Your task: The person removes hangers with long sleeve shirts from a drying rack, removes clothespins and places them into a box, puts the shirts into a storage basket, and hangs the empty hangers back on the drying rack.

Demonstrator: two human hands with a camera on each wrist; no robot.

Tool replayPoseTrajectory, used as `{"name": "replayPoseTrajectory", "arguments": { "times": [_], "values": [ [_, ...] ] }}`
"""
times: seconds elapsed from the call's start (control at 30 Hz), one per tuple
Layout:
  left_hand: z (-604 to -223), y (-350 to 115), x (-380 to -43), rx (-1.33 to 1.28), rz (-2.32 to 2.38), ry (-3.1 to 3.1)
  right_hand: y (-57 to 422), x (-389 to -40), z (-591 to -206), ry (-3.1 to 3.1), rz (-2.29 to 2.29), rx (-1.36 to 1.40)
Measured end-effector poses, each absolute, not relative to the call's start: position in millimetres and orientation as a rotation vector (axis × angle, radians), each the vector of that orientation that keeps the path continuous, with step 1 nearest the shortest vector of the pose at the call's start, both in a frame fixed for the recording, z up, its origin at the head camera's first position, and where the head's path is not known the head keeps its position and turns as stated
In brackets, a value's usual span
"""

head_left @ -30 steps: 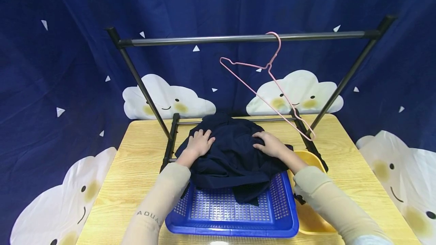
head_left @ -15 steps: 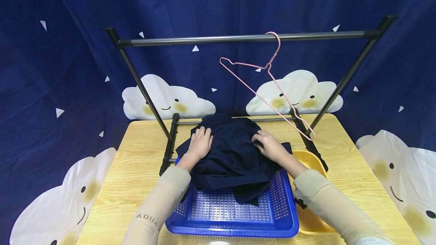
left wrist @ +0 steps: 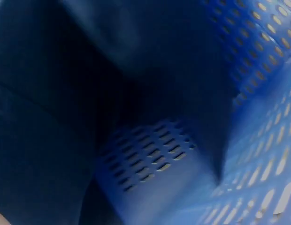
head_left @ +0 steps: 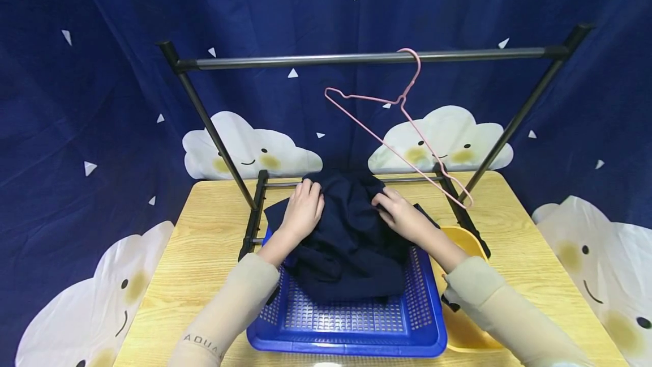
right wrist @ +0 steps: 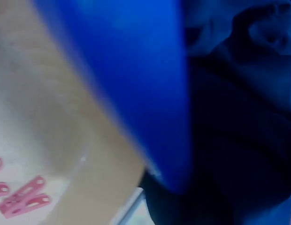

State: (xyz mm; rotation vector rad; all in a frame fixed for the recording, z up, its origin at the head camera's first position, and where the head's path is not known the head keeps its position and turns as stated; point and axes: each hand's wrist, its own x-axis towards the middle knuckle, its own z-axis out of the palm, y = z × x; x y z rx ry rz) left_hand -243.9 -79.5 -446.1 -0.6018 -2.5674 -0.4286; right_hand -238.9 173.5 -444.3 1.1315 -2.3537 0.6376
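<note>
A dark navy garment (head_left: 351,237) lies bunched over the far part of a blue perforated basket (head_left: 351,348), its front edge hanging inside. My left hand (head_left: 303,209) grips the cloth on its left side, fingers curled into it. On the other side my right hand (head_left: 402,215) holds a fold of the same cloth with bent fingers. In the left wrist view, dark cloth (left wrist: 37,117) hangs close before the slotted basket wall (left wrist: 150,154). The right wrist view has the blue basket rim (right wrist: 136,79) beside the dark folds (right wrist: 239,140).
A pink hanger (head_left: 379,137) hangs from the metal rail (head_left: 305,61) of a black-legged rack on the wooden table (head_left: 204,220). Right of the blue basket is a yellow bin (head_left: 466,327); pink clothespins (right wrist: 24,199) lie in it. A blue cloud-print curtain (head_left: 254,10) stands behind.
Both hands have closed further on the cloth and drawn slightly together and away from me. The garment has shifted, its front edge now straighter. The hanger has swung slightly.
</note>
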Motion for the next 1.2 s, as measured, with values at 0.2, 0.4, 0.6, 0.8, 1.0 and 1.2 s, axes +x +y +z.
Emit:
{"name": "replayPoseTrajectory", "arguments": {
  "times": [0.2, 0.4, 0.6, 0.8, 1.0, 1.2],
  "values": [
    [-431, -75, -225, -0.669, -0.379, -2.441, 166, -219, -428, -2.298, 0.564, 1.170],
    [-425, -77, -210, -0.729, -0.360, -2.312, 163, -202, -418, -2.192, 0.477, 1.184],
    [-424, -81, -201, -0.855, -0.386, -2.090, 161, -187, -413, -2.052, 0.389, 1.230],
    [-428, -82, -197, -0.995, -0.368, -1.875, 160, -174, -414, -1.909, 0.374, 1.325],
    [-435, -81, -190, -1.122, -0.355, -1.846, 159, -165, -424, -1.882, 0.396, 1.426],
    [-444, -79, -181, -1.139, -0.293, -2.149, 161, -158, -444, -2.059, 0.486, 1.495]
  ]
}}
